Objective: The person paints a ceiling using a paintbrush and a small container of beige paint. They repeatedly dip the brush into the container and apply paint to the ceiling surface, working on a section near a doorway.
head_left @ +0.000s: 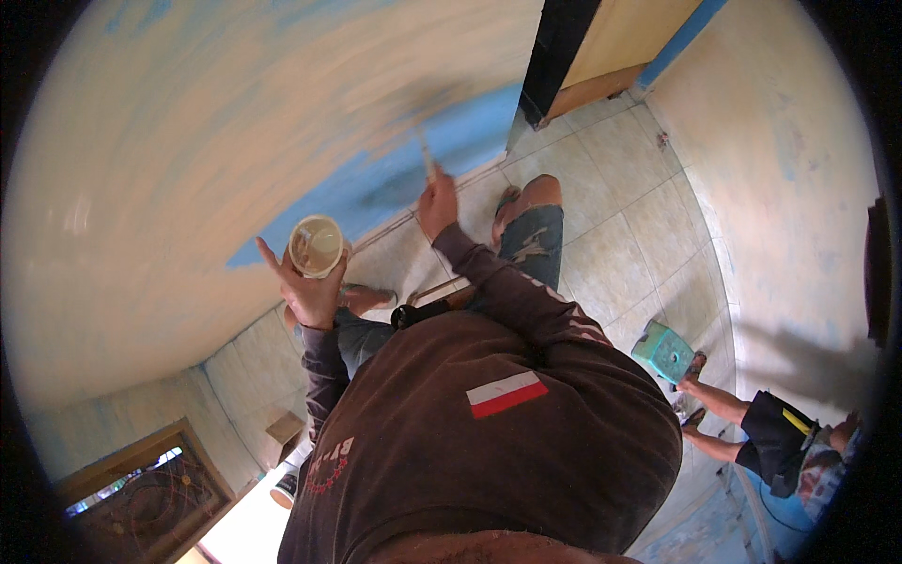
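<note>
My left hand [312,297] is wrapped round a small pale tub [319,220] from below, its thumb side out toward the wall. Cream-coloured paint or a similar liquid lies inside the tub, with smears on its inner wall. In my right hand [438,207] is the slim light handle of a paintbrush [426,152]. The brush points up toward the wall [235,122], and its head is smeared by motion, so I cannot tell whether it touches. Streaky cream paint covers most of the wall, while a blue band [348,193] shows low down, above the floor edge.
A dark-edged doorway with a wooden door [615,42] stands at the far right end of the wall. On the tiled floor [611,230] to the right is a green plastic stool [664,352], beside another person in dark shorts [772,437]. A wood-framed panel [202,446] sits at lower left.
</note>
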